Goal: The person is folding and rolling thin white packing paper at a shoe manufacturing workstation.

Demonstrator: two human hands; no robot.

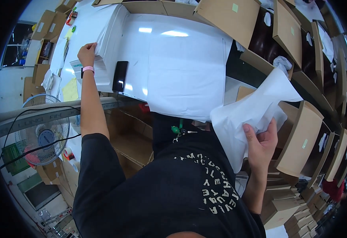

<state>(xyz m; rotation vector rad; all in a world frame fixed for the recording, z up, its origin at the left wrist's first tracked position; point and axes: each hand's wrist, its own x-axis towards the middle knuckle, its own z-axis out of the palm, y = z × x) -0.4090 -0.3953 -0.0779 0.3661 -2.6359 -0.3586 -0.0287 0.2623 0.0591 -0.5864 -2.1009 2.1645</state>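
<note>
My left hand [87,54], arm stretched out, pinches the near left corner of the top sheet on a tall stack of white paper [109,37]. A pink band circles that wrist. On the right, my right hand [261,143] grips a crumpled sheet of white tissue paper [237,119], thumb on top and fingers curled into its folds. That sheet hangs over the table's right corner, in front of open cardboard boxes. Between my hands, flat white sheets [185,75] lie on the glossy white table, their near edge overhanging toward my body.
A black phone [120,76] lies beside the stack. Open cardboard boxes [231,18] with dark contents crowd the far and right sides. At the left stand a fan [42,131] and a metal rail [34,126]. An open carton [128,135] sits below the table edge.
</note>
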